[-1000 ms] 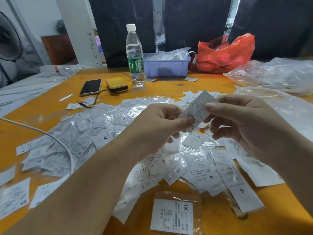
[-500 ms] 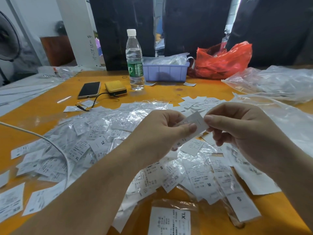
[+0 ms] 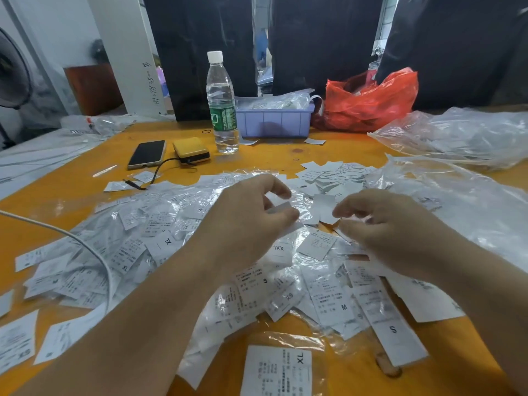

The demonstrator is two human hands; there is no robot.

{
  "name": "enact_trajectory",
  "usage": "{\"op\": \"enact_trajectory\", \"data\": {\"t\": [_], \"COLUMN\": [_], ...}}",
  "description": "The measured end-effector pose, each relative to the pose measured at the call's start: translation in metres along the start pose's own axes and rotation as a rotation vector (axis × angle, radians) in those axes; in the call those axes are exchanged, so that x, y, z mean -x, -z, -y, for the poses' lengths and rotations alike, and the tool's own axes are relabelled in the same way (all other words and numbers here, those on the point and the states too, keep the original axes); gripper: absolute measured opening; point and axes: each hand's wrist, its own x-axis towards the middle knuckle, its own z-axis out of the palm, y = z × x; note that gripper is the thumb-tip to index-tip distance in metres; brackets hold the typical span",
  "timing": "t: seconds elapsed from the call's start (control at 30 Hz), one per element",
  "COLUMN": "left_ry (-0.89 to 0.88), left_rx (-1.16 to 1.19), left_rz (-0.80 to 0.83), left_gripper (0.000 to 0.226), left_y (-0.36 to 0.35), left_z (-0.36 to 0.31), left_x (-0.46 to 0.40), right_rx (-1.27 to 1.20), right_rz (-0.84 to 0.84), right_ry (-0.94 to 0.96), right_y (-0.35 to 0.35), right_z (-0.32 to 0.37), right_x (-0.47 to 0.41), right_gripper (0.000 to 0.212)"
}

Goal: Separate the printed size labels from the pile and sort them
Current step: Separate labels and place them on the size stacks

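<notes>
Both hands were low over the pile (image 3: 177,241) of white size labels and clear plastic sleeves, which covered most of the near half of the orange table (image 3: 285,155). The left hand (image 3: 245,221) had its thumb and forefinger curled together, pinching a small white label (image 3: 281,208) — its printed face was not readable from this view. The right hand (image 3: 391,224) sat just beside it, fingers curled inward near a loose white slip (image 3: 324,208); motion blur there meant I could not tell whether those fingers gripped anything.

Labels readable in the pile: an XL (image 3: 167,241) left of the left wrist, an XXL (image 3: 278,248) under the left hand, an S (image 3: 264,281) below that, an XS (image 3: 288,297), an M (image 3: 343,307), and a long strip marked S (image 3: 393,330) toward the near right. A separate sleeved XL label (image 3: 278,370) lay alone at the near edge. A smaller cluster of unsleeved labels (image 3: 331,171) lay beyond the hands, apart from the main heap.

A white cable (image 3: 85,247) curved across the pile's left side. Far side of the table — a water bottle (image 3: 222,104), upright, a dark phone (image 3: 147,153), a yellow power bank (image 3: 191,150) with a black lead, a lilac bin (image 3: 274,121) holding bagged items, a red bag (image 3: 371,101), and crumpled clear bags (image 3: 457,135) at right.
</notes>
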Motion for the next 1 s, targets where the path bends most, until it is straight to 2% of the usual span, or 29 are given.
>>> {"op": "enact_trajectory", "data": {"t": [0.1, 0.13, 0.23, 0.37, 0.6, 0.8, 0.9, 1.0], "left_ry": [0.056, 0.078, 0.113, 0.064, -0.063, -0.133, -0.141, -0.166], "left_rx": [-0.139, -0.208, -0.405, -0.449, -0.346, -0.265, -0.209, -0.165], "left_rz": [-0.045, -0.053, -0.063, -0.074, 0.061, 0.130, 0.199, 0.233], "left_gripper": [0.016, 0.018, 0.034, 0.042, 0.030, 0.045, 0.043, 0.036], "left_y": [0.004, 0.004, 0.004, 0.000, -0.011, -0.016, -0.017, -0.017], "left_z": [0.002, 0.003, 0.004, 0.004, 0.002, 0.000, -0.003, -0.006], "left_x": [-0.002, -0.003, -0.003, -0.002, 0.003, 0.005, 0.007, 0.008], "right_rx": [0.238, 0.276, 0.294, 0.288, 0.136, -0.042, -0.086, -0.103], "right_rz": [0.178, 0.215, 0.215, 0.114, -0.032, -0.059, -0.075, -0.116], "right_ry": [-0.037, -0.038, -0.009, 0.074, 0.121, 0.187, 0.204, 0.251], "right_y": [-0.006, -0.007, -0.007, -0.007, -0.007, -0.007, -0.005, -0.006], "right_z": [-0.001, 0.000, 0.001, 0.001, 0.002, 0.004, 0.006, 0.004], "right_x": [-0.001, -0.001, -0.001, 0.000, 0.000, 0.001, 0.002, 0.001], "right_gripper": [0.049, 0.053, 0.039, 0.010, 0.014, 0.017, 0.024, 0.013]}}
